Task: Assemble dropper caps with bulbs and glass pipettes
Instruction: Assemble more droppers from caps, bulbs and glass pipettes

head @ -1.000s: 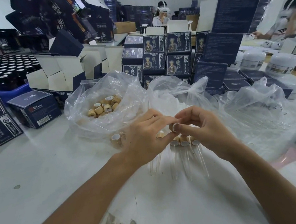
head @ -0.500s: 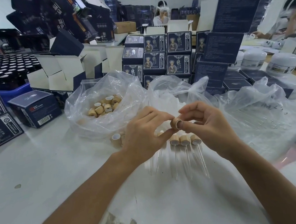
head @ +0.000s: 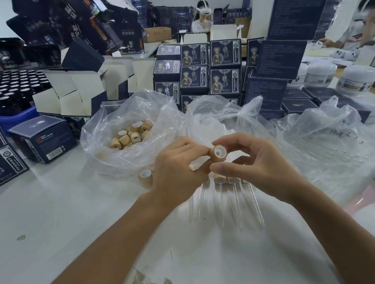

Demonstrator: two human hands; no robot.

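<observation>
Two hands meet over the white table [head: 52, 223], and between them sits one tan dropper cap [head: 217, 153], its white-lined open mouth turned up toward the camera. Right hand [head: 253, 165] pinches that cap, forefinger curled over the top, thumb underneath. Left hand [head: 177, 168] has its fingers curled in against the cap's far side, and a pale white bulb [head: 194, 166] pokes out from under them, just left of the cap. Directly below the hands, a row of finished droppers [head: 226, 184] lies on the table, caps toward the hands, glass pipettes [head: 236, 205] pointing back at the person. One loose cap [head: 146, 177] stands just left of the left hand. Beyond that hand, a clear plastic bag [head: 103, 131] holds a heap of spare caps [head: 131, 135]. Beyond the right hand, more crumpled clear bags [head: 318, 133].
</observation>
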